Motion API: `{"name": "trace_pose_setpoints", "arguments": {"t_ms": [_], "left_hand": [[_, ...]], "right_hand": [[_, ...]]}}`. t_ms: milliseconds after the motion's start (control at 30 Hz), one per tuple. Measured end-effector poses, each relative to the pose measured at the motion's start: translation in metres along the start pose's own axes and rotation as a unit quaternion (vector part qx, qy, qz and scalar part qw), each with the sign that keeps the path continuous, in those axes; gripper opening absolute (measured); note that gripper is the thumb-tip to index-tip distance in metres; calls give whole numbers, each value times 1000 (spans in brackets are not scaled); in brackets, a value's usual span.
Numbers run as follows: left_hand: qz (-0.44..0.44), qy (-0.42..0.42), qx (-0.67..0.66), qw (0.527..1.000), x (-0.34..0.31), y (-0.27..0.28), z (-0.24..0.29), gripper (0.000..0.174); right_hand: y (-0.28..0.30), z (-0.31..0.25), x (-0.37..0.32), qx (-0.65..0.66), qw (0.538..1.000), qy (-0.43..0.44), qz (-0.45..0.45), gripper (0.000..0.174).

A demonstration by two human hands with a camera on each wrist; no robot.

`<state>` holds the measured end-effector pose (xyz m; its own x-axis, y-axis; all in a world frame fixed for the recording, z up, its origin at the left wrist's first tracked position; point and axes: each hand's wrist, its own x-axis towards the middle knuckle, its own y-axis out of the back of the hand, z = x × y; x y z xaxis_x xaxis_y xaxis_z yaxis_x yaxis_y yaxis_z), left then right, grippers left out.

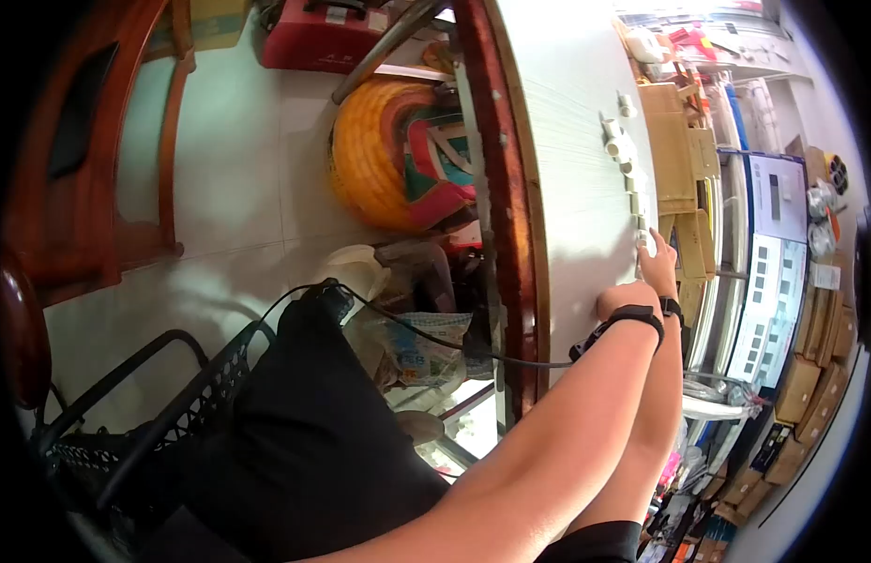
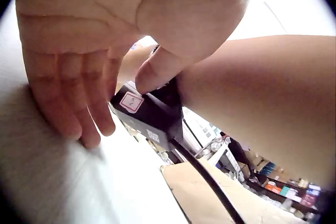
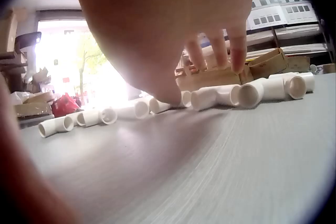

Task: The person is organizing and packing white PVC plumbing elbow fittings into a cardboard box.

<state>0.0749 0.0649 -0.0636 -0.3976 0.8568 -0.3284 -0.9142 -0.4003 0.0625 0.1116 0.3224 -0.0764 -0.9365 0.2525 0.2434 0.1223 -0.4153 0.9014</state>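
Note:
Several white pipe fittings (image 1: 634, 202) (image 3: 210, 98) lie in a rough row on the pale tabletop (image 1: 576, 150). At the near end of that row, the right hand (image 1: 658, 266) (image 3: 173, 29) has its thumb and index finger at one fitting (image 3: 159, 106) and appears to pinch it; the index fingertip is hidden in the right wrist view. Its other fingers extend loosely above the table. Beside it, the left hand (image 1: 620, 296) (image 2: 94, 40) holds nothing, its slightly bent fingers down at the tabletop and its thumb apart from them.
Cardboard boxes (image 1: 668, 141) and shelves stand along the table's far side. A black cable (image 1: 435, 338) runs across the table's near edge (image 1: 524, 235) to a wrist camera. An orange coil (image 1: 370, 159), a red case (image 1: 323, 38) and a wooden chair (image 1: 98, 141) are on the floor.

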Motion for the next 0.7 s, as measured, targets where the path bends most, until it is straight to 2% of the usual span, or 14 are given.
{"name": "trace_pose_setpoints", "arguments": {"t_ms": [100,133,233,333,467,533,567,633,700], "left_hand": [[1,-2,7,1000,6,6,0,27],[-2,-9,10,1000,7,8,-1,27],[4,-15,-2,1000,3,16,-5,28],[-1,-23,-18,1000,-3,21,-3,29],[-45,-6,-41,998,3,31,-3,34],[154,-52,10,987,24,-10,0,35],[252,-75,35,964,39,-37,4,36],[302,-92,42,948,35,-44,15,34],[219,-82,4,972,28,-38,23,31]], "right_hand": [[-13,16,14,119,982,-28,-146,40],[-5,0,14,105,979,-96,-148,35],[25,-39,15,-9,979,-132,-157,29],[41,-62,15,9,979,-144,-142,29],[46,-92,-3,-1,992,-102,-75,29],[49,-99,-14,8,994,-87,-62,29],[52,-100,-18,16,995,-82,-59,29],[60,-99,-25,36,995,-72,-61,29],[75,-96,-32,61,994,-68,-65,29]]}}
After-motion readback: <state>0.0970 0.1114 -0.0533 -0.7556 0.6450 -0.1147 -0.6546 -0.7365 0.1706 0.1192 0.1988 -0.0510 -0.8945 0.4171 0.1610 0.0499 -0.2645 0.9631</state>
